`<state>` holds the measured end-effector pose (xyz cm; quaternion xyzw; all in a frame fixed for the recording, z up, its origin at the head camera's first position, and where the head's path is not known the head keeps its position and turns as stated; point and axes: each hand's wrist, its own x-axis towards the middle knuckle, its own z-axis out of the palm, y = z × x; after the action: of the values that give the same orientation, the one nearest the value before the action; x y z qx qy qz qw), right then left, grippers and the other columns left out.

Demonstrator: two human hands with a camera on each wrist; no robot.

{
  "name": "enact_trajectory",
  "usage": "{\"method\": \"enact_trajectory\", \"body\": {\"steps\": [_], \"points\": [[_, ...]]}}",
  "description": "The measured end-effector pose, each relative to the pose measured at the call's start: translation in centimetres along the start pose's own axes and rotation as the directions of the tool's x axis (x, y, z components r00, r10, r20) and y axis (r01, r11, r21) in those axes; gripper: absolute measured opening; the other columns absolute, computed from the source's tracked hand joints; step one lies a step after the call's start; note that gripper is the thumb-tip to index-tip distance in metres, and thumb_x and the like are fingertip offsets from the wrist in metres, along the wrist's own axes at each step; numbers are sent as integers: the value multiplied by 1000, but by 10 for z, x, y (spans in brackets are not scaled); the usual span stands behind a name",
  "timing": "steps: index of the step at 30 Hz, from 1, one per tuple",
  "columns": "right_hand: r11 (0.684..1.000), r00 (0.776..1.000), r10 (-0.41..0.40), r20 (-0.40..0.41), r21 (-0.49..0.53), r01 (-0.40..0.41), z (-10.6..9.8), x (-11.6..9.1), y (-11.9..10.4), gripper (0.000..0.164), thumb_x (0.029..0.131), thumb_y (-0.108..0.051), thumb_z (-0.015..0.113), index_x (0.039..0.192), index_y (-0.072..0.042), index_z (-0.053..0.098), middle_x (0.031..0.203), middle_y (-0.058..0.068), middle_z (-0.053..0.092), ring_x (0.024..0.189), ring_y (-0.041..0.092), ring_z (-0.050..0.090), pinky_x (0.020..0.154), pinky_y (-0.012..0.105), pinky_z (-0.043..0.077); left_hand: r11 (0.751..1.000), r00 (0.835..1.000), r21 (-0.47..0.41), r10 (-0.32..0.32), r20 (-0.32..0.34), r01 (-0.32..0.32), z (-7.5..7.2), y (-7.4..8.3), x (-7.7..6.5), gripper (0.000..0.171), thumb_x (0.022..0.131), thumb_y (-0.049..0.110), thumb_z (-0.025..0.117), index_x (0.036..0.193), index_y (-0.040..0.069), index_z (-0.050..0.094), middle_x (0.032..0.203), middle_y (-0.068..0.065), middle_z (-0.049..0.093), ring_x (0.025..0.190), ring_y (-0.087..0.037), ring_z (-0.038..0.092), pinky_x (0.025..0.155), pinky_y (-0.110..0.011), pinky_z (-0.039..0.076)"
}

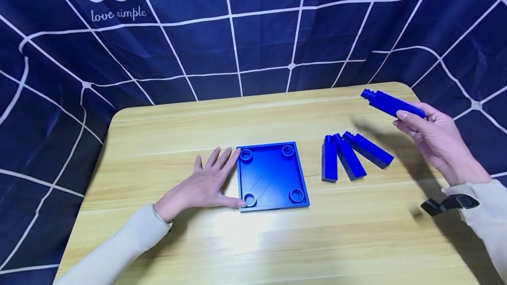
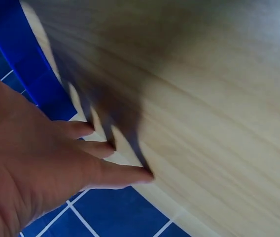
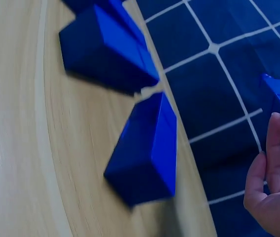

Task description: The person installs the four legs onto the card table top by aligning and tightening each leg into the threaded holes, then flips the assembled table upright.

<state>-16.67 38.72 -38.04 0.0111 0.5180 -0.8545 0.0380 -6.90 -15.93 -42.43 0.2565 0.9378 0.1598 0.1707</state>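
A square blue plastic tray-like panel (image 1: 271, 175) with a raised rim and a round socket at each corner lies on the table. My left hand (image 1: 207, 184) rests at its left side, fingers spread, with the thumb and a fingertip touching the rim; in the left wrist view the panel's blue side (image 2: 36, 64) shows beside the hand. Above the table at the right, my right hand (image 1: 431, 135) holds a blue square leg (image 1: 396, 104) with a threaded end pointing up and left. Three similar blue legs (image 1: 329, 159) lie between the panel and the right hand.
The wooden table (image 1: 170, 126) has rounded far corners. Dark blue cloth (image 1: 265, 43) with white grid lines hangs behind it and on both sides. A black strap (image 1: 449, 203) sits at the right wrist.
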Motion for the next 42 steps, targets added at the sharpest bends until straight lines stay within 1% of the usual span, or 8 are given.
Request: {"method": "enact_trajectory", "body": {"steps": [5,10,12,17,20,26,34,42], "points": [[1000,1000,-8,15,26,7,11,-4,-1,28,104,18,55,120,4,73,103,15,81,85,24,81,83,32,64,999,999,2,-32,21,32,-3,4,-3,129,88,81,72,178,18,6,180,-23,13,161,-56,10,109,-93,12],[998,1000,-11,29,64,9,20,-5,0,27,105,18,54,120,5,73,104,16,81,88,26,81,83,33,64,1000,999,19,-19,29,18,-4,6,-2,127,89,81,70,178,17,4,180,-22,12,161,-56,10,107,-94,14],[994,999,9,41,106,-13,23,-5,2,27,106,17,53,120,5,73,105,18,81,89,28,81,84,35,65,1000,1000,22,-11,29,10,-4,6,-2,127,90,82,69,178,16,4,180,-21,12,161,-56,9,106,-95,14],[987,996,63,70,144,-73,31,-5,9,26,107,14,52,115,4,75,103,18,81,87,28,81,84,36,64,999,1000,32,-3,27,2,-5,5,-1,127,90,83,67,178,17,4,180,-21,12,162,-55,10,106,-94,16],[989,994,75,81,118,-84,39,-5,15,24,108,12,54,112,3,76,101,17,82,87,27,81,85,34,64,999,1000,38,2,24,-3,-5,5,-1,126,90,83,67,178,16,5,180,-21,12,161,-56,11,105,-95,17],[994,991,83,102,57,-89,64,-7,26,20,107,12,57,112,1,73,101,13,81,89,24,78,87,33,63,999,1000,45,-3,28,2,-5,4,-3,126,90,83,67,177,15,5,180,-22,13,161,-56,11,105,-95,18],[983,976,173,132,30,-179,98,-8,40,16,108,5,62,113,-4,73,104,9,81,94,19,75,97,33,57,998,999,65,-17,50,14,-9,3,-3,127,90,83,66,177,14,4,180,-22,12,161,-56,12,104,-94,20],[976,967,214,134,-66,-207,123,-10,57,12,107,2,66,116,-5,68,104,6,79,94,17,74,93,29,59,998,999,69,-7,43,4,-10,2,-3,128,89,84,66,177,14,5,180,-21,13,161,-55,13,105,-94,22]]}}
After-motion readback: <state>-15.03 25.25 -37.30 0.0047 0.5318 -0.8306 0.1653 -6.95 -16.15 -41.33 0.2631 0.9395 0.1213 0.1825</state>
